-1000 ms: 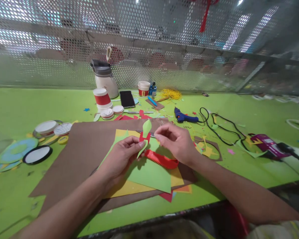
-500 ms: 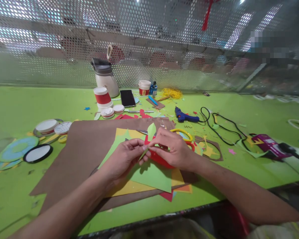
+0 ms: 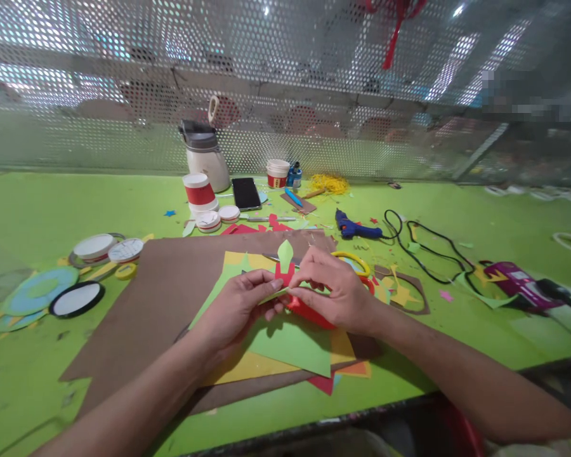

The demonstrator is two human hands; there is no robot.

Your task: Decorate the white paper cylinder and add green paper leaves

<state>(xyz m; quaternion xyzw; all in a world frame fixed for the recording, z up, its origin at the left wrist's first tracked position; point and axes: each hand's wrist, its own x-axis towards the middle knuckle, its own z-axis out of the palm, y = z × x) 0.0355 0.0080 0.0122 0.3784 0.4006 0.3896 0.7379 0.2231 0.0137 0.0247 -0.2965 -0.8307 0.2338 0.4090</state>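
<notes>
My left hand [image 3: 250, 295] and my right hand [image 3: 335, 292] meet over a pile of coloured paper, fingertips pinched. Between them they hold a thin piece of light green paper [image 3: 280, 294], seen nearly edge-on. Just above the fingers shows a pointed green paper leaf [image 3: 285, 254]; whether it joins the held piece I cannot tell. A red piece [image 3: 284, 273] shows just below this leaf. Behind my right hand lie scissors with a yellow handle loop [image 3: 354, 258], partly covered. Beneath are a green sheet [image 3: 295, 349], a yellow sheet [image 3: 238, 376] and a brown sheet [image 3: 147, 304].
A blue glue gun [image 3: 359, 228] lies right, its black cord running towards a purple box [image 3: 518, 282]. At the back stand a white jug [image 3: 209, 165], a red-white tub [image 3: 198, 192] and a phone [image 3: 246, 193]. Round lids [image 3: 94, 246] and paper rings [image 3: 40, 291] lie left.
The green piece between my fingers has turned from steeply slanted to nearly level. The leaf has shifted slightly left. The whole view has moved a little.
</notes>
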